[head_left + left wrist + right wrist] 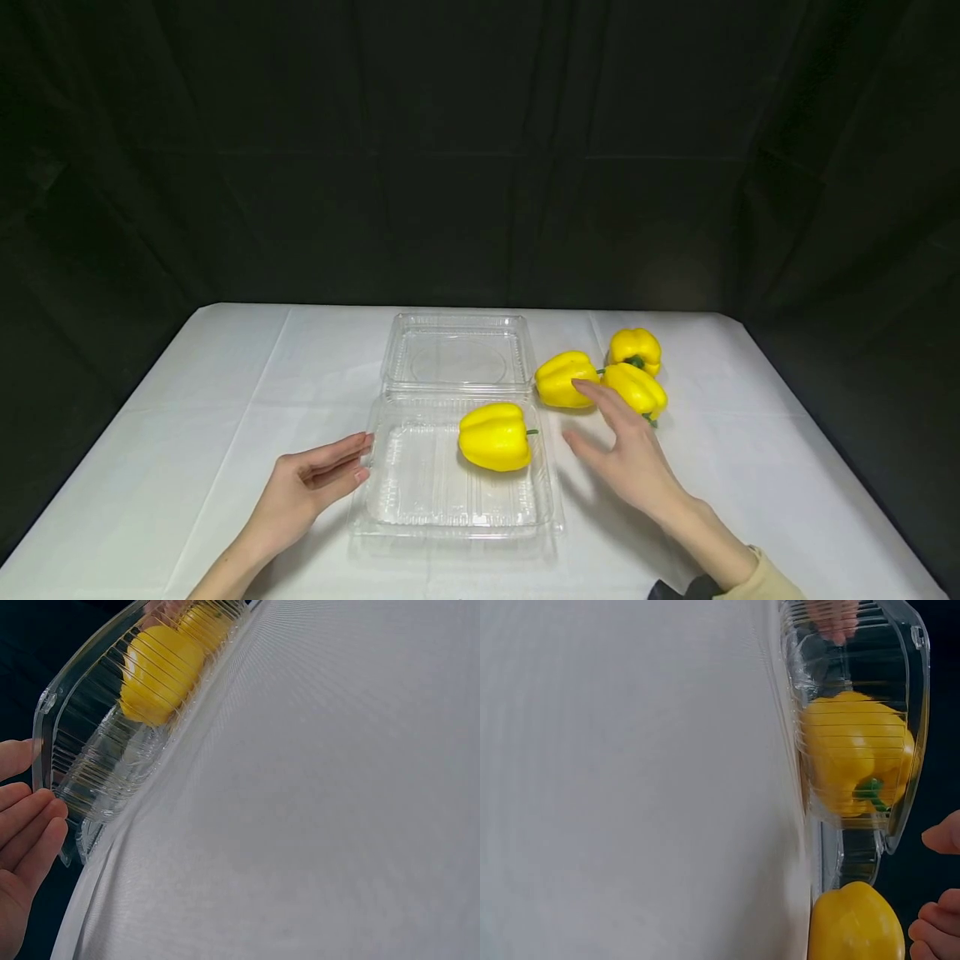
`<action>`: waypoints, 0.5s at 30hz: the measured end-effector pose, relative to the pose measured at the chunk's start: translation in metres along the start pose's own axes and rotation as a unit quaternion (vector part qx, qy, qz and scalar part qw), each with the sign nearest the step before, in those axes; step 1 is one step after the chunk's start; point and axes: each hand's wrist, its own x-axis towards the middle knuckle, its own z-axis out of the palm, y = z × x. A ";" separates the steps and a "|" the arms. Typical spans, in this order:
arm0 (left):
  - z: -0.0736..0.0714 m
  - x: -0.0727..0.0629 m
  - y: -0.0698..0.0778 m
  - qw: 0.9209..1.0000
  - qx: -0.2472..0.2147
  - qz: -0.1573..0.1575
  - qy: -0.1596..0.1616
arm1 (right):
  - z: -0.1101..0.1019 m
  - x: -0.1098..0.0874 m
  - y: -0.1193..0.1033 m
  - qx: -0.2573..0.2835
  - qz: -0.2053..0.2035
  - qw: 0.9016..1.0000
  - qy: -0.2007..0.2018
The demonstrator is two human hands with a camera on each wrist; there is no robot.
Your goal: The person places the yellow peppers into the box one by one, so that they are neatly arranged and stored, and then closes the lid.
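Observation:
A clear plastic clamshell container (pixel 412 492) lies opened out, its lid (pixel 457 354) folded back behind the base. One yellow bell pepper (pixel 493 437) rests on its side in the right part of the base. My left hand (pixel 300 487) touches the base's left rim with fairly straight fingertips (pixel 49 814). Over to the right, my right hand (pixel 626 454) hovers with thumb and fingers spread, holding nothing. Its index finger partly covers a second yellow pepper (pixel 562 377) beside the container; contact with it cannot be made out.
Two more yellow peppers, one at the back (pixel 636 346) and one in front of it (pixel 637 390), lie close together right of the second pepper. A white cloth (pixel 225 392) covers the table, and black drapes (pixel 465 150) stand behind and at both sides.

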 end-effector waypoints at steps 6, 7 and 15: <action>0.001 -0.001 0.001 1.000 0.001 -0.001 0.005 | -0.001 0.002 0.004 -0.021 0.002 0.999 0.025; 0.001 -0.001 0.001 1.000 0.001 -0.001 0.005 | -0.002 0.003 0.005 -0.025 0.003 0.999 0.031; 0.001 0.000 0.000 1.000 0.001 0.007 0.002 | -0.005 0.006 0.009 -0.031 0.031 0.997 0.060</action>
